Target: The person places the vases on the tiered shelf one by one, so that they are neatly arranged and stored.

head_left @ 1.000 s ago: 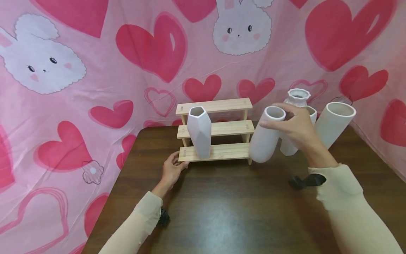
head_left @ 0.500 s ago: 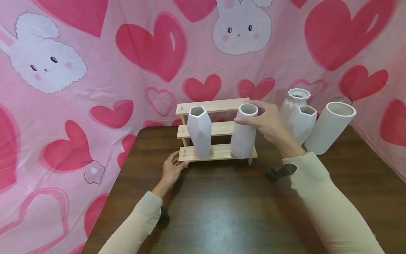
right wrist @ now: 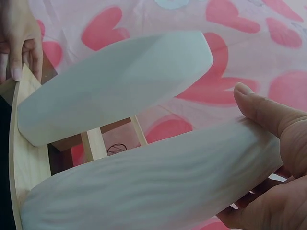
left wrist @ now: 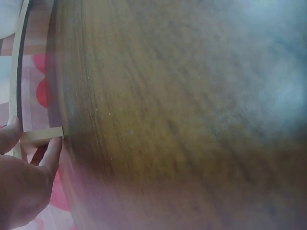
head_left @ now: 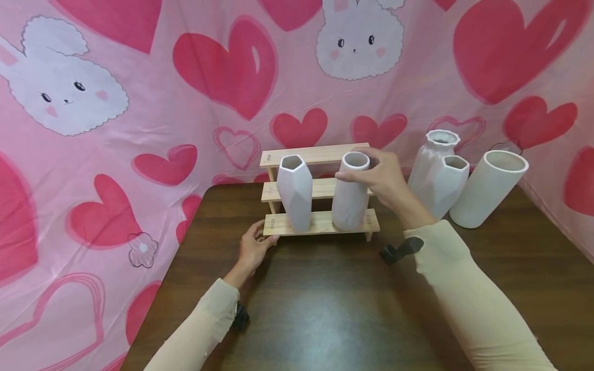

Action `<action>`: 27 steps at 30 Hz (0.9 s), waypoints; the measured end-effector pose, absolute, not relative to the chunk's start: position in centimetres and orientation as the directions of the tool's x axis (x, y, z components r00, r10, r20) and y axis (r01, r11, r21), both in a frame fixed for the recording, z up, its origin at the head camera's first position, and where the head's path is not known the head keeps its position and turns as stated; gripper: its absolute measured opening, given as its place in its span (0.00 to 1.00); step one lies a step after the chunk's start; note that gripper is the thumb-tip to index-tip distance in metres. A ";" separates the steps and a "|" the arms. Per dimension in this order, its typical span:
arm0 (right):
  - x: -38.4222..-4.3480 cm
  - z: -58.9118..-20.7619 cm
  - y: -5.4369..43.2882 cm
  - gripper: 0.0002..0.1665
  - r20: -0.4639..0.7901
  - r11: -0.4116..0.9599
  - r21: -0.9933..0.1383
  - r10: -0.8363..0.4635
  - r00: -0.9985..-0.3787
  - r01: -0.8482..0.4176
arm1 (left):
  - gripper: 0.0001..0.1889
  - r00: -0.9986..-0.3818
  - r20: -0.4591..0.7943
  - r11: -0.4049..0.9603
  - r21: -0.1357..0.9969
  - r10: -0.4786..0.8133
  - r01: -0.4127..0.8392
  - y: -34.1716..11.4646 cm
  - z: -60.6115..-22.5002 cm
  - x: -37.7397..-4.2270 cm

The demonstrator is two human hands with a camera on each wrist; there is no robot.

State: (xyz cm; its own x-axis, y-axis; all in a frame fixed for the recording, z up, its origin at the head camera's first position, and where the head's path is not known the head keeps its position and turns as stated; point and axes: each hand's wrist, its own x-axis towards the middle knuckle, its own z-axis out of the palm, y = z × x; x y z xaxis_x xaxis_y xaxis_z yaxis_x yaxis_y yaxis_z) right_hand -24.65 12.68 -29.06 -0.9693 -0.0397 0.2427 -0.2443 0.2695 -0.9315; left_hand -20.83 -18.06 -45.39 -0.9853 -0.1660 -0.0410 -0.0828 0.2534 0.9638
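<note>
My right hand [head_left: 382,178] grips a rounded white vase [head_left: 349,206] near its rim, thumb in front and fingers behind. In the right wrist view this vase [right wrist: 144,182] shows a wavy, ribbed surface, and its base meets the lowest board. A faceted white vase [head_left: 295,193] stands on the same board to its left, with a gap between them. The board belongs to a three-step wooden stand [head_left: 320,222]. At the stand's front left corner my left hand [head_left: 252,247] holds the board end and leg; in the left wrist view its fingers [left wrist: 52,153] touch the leg.
Several white vases stand on the right of the brown table [head_left: 306,299]: one with a ruffled rim [head_left: 429,159], a faceted one [head_left: 447,185] and a tall cylinder [head_left: 487,190]. Behind the stand hangs a pink heart-patterned cloth [head_left: 297,77].
My right hand has carried the rounded vase leftward from beside the stand onto its lowest board, then slightly farther left. My left hand has stayed at the stand's corner.
</note>
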 end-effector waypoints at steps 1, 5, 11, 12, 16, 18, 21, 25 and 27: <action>-24.7 -29.0 12.6 0.36 0.239 0.270 -0.932 -0.038 -0.970 -0.241 | 0.32 -0.985 -0.041 0.254 0.964 -0.166 -0.083 -18.1 -45.4 -20.8; -24.8 -29.0 12.5 0.36 0.228 0.272 -0.935 -0.035 -0.973 -0.229 | 0.31 -0.985 -0.041 0.258 0.963 -0.165 -0.084 -18.1 -45.4 -20.8; -25.2 -29.1 12.4 0.35 0.242 0.266 -0.931 -0.065 -0.968 -0.250 | 0.31 -0.985 -0.042 0.255 0.963 -0.167 -0.084 -18.1 -45.5 -20.8; -25.2 -29.1 12.3 0.35 0.241 0.270 -0.929 -0.074 -0.968 -0.252 | 0.31 -0.985 -0.042 0.254 0.964 -0.167 -0.084 -18.1 -45.4 -20.8; -25.3 -29.1 12.3 0.35 0.233 0.273 -0.928 -0.107 -0.966 -0.254 | 0.32 -0.985 -0.042 0.248 0.965 -0.167 -0.083 -18.0 -45.4 -20.8; -25.3 -29.2 12.3 0.35 0.229 0.270 -0.929 -0.119 -0.966 -0.254 | 0.32 -0.985 -0.043 0.247 0.965 -0.168 -0.084 -18.0 -45.4 -20.8; -25.2 -29.2 12.3 0.35 0.232 0.263 -0.929 -0.129 -0.964 -0.259 | 0.32 -0.985 -0.045 0.245 0.966 -0.169 -0.086 -18.0 -45.5 -20.8; -25.2 -29.3 12.3 0.35 0.228 0.266 -0.929 -0.137 -0.964 -0.258 | 0.31 -0.985 -0.048 0.238 0.967 -0.166 -0.088 -18.1 -45.7 -20.9; -25.2 -29.3 12.3 0.35 0.222 0.267 -0.930 -0.138 -0.965 -0.252 | 0.32 -0.986 -0.046 0.234 0.969 -0.162 -0.084 -18.1 -45.8 -21.0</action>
State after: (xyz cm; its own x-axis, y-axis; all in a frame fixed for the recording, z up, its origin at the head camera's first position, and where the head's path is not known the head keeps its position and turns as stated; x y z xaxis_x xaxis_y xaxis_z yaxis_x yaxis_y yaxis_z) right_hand -25.16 12.34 -29.32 -0.9653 -0.1381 0.2217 -0.2518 0.2665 -0.9304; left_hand -20.95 -18.12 -45.79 -0.9857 -0.1623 -0.0461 -0.0839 0.2340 0.9686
